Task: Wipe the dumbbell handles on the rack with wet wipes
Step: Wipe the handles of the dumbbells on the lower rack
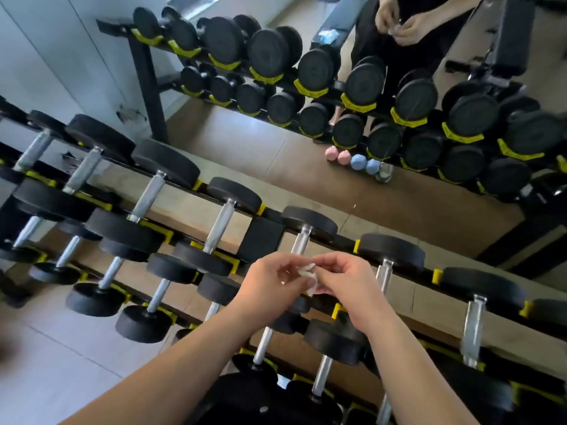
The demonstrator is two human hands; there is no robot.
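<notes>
A small crumpled white wet wipe [307,273] is pinched between both my hands, above the rack. My left hand [270,286] holds its left side and my right hand [346,286] holds its right side. Below them a black rack with yellow cradles [265,233] carries several black dumbbells with chrome handles. One chrome handle [300,242] stands just beyond my fingers, another [219,227] to its left. More handles [472,329] lie to the right. Neither hand touches a dumbbell.
A wall mirror [306,154] behind the rack reflects the dumbbells and a person's hands. Small pink [337,155] and blue [365,164] dumbbells sit on the floor at the mirror's base. Pale floor tiles [61,363] spread at the lower left.
</notes>
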